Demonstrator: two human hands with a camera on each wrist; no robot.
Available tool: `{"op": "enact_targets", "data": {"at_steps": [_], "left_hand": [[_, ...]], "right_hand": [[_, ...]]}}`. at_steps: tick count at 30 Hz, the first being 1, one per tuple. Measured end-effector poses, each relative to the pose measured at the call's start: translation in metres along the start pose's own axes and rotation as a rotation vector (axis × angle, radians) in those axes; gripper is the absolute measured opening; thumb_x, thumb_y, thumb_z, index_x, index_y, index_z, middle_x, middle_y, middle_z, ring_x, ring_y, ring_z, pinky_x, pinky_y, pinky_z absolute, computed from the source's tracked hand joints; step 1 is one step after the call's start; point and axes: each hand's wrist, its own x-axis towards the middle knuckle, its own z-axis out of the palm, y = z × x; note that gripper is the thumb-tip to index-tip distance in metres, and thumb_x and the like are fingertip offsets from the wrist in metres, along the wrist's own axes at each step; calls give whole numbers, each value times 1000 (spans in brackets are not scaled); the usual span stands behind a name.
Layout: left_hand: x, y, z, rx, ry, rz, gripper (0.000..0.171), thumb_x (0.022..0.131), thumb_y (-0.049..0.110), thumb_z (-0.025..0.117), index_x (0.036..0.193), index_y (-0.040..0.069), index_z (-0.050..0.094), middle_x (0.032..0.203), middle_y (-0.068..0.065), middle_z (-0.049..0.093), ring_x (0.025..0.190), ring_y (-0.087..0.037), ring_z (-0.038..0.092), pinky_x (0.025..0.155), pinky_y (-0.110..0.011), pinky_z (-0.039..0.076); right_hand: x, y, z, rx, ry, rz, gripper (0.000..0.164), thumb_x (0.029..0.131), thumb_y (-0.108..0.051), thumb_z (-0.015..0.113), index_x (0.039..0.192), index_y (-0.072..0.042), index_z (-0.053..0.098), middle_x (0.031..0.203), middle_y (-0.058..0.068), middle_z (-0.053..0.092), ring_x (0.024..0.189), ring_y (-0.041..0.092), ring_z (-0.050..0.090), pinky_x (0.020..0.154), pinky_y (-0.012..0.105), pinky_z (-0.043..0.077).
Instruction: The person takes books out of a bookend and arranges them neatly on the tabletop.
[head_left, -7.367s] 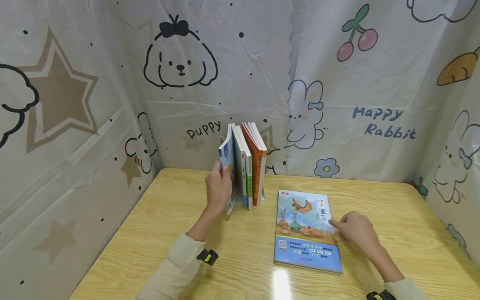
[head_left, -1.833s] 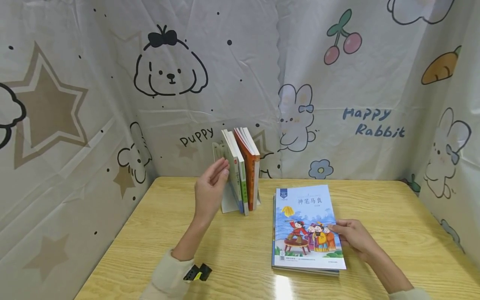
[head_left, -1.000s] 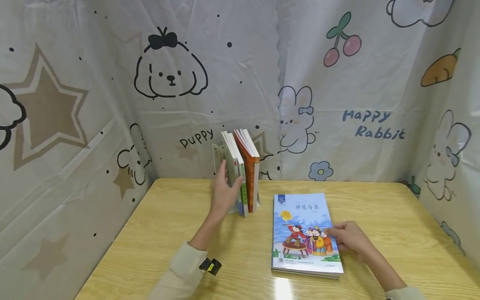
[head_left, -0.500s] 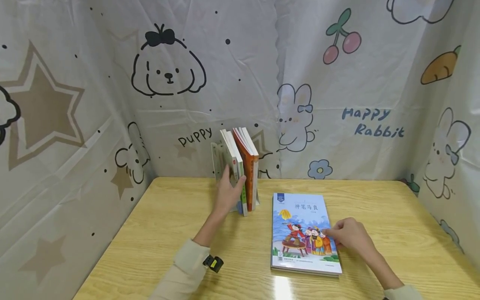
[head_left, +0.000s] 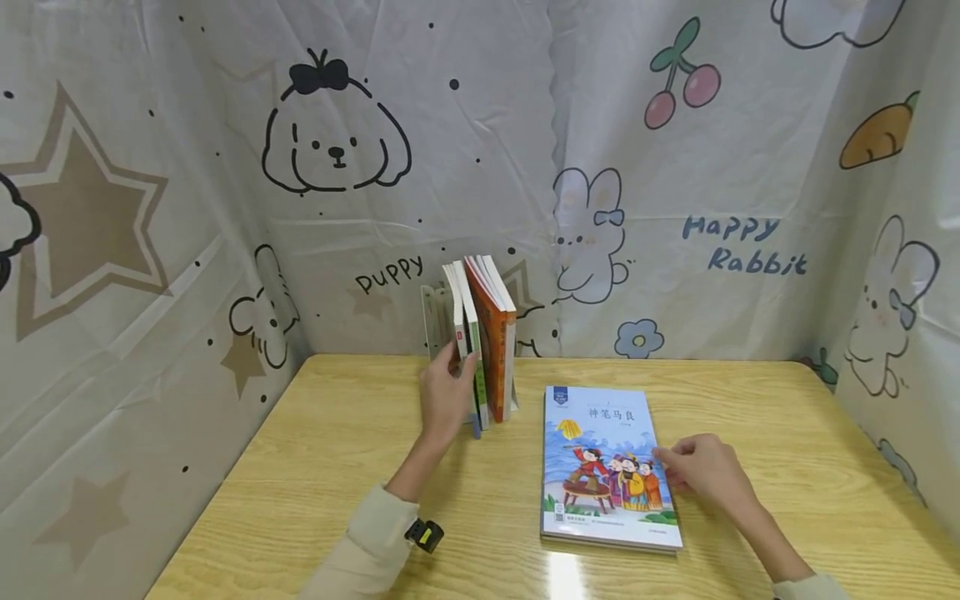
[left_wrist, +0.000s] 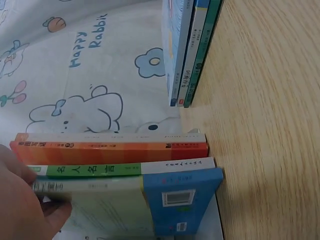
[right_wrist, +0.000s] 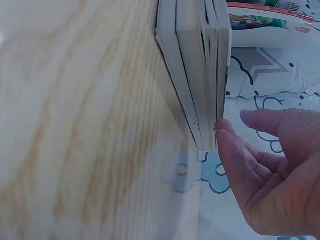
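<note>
My left hand (head_left: 446,400) pinches the leftmost upright book by its spine. That book (left_wrist: 105,212) has a pale green cover with a blue band and a barcode; its lower end juts out past its neighbours. Beside it stand a thin book with a green and white spine (left_wrist: 100,170) and an orange-spined book (head_left: 495,358). A flat stack lies to the right, topped by a light blue picture-cover book (head_left: 611,467). My right hand (head_left: 708,471) is at the stack's right edge; in the right wrist view a fingertip meets the page edges (right_wrist: 192,75), the thumb apart.
A pale bookend (head_left: 433,321) stands left of the upright books, near the back of the wooden table (head_left: 337,442). Behind rises a printed cloth (head_left: 480,192) with cartoon animals, which also covers both sides.
The blue picture-cover book, earlier upright on the left, now lies on the stack. My left hand returned to the row and has tipped the pale green book leftward and drawn it slightly forward.
</note>
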Motion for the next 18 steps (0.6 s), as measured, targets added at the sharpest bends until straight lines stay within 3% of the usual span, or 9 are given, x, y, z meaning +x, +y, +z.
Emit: {"op": "enact_targets", "data": {"at_steps": [3, 5, 18], "left_hand": [[-1, 0, -3, 49, 49, 49, 18, 100, 8, 60, 86, -4, 63, 64, -8, 57, 52, -17, 51, 44, -27, 42], [-1, 1, -6, 63, 71, 57, 24, 101, 8, 58, 78, -1, 57, 57, -4, 48, 47, -14, 41, 41, -25, 32], [-4, 17, -23, 15, 126, 111, 25, 102, 9, 54, 78, 2, 55, 59, -5, 56, 46, -14, 45, 40, -24, 34]], "right_hand": [[0, -2, -2, 13, 30, -20, 33, 97, -28, 67, 90, 4, 72, 72, 3, 68, 64, 17, 65, 56, 30, 55], [0, -3, -3, 14, 55, -44, 32, 98, -27, 66, 93, 5, 73, 72, 3, 68, 65, 18, 66, 55, 29, 54], [-4, -9, -6, 136, 150, -172, 30, 100, -20, 64, 103, 10, 70, 79, 9, 71, 73, 24, 71, 63, 30, 60]]}}
